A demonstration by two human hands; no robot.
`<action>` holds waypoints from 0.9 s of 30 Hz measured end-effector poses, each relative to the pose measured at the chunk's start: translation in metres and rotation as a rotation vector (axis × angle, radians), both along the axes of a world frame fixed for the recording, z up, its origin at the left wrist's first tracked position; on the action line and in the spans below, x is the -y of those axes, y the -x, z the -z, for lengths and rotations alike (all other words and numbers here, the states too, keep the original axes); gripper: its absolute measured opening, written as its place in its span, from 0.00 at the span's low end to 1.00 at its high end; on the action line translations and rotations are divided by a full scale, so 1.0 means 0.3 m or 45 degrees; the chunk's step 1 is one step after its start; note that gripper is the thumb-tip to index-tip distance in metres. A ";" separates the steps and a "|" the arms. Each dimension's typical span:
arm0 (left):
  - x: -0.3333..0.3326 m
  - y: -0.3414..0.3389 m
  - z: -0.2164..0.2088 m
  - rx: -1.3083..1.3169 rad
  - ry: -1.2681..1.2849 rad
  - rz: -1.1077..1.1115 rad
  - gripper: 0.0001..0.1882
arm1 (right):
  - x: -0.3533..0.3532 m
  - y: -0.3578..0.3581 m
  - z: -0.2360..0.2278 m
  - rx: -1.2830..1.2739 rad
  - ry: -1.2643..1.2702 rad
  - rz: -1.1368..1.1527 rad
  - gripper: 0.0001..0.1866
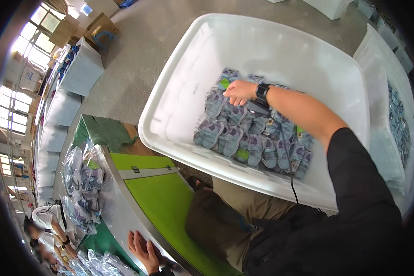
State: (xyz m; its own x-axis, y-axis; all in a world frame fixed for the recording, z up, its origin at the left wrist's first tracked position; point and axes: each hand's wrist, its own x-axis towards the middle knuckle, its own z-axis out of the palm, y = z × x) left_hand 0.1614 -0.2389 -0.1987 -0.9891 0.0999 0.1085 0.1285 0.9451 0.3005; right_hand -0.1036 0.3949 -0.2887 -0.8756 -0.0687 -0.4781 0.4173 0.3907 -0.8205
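My right hand [240, 92] reaches down into a large white plastic bin [170, 92], over rows of grey-blue shoes [233, 138]. Its fingers are curled closed beside a shoe with a green tag [224, 83]; what they hold, if anything, is hidden. A black band [262, 92] circles that wrist, with a dark device [258, 108] below it and a thin black cable [290, 175] running toward me. My left hand [144, 250] lies with fingers spread on the metal edge of a workbench [124, 202], near shoes in clear plastic bags [83, 184].
Another white bin [377, 115] with shoes stands at the right. More white bins [85, 69] line the left, near a cardboard box [101, 27]. A bright green panel [158, 198] fronts the bench. Co-workers [50, 225] stand at the lower left by more bagged goods [103, 264].
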 end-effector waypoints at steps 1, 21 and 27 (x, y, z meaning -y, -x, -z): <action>-0.010 -0.004 -0.001 0.008 -0.030 -0.014 0.31 | 0.017 0.047 0.122 0.048 0.036 0.112 0.20; 0.018 0.009 0.004 0.253 -0.238 -0.187 0.37 | 0.432 0.187 1.093 -0.107 -0.527 -0.334 0.43; -0.006 0.034 -0.023 0.250 -0.069 -0.161 0.37 | 0.356 0.221 1.056 0.149 -0.485 -0.485 0.48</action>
State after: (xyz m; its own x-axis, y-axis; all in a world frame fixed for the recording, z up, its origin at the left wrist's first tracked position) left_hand 0.1511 -0.2370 -0.1916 -0.9960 -0.0267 -0.0854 -0.0557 0.9318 0.3586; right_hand -0.1699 0.2882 -0.6056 -0.7620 -0.1732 -0.6239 0.2689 0.7920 -0.5482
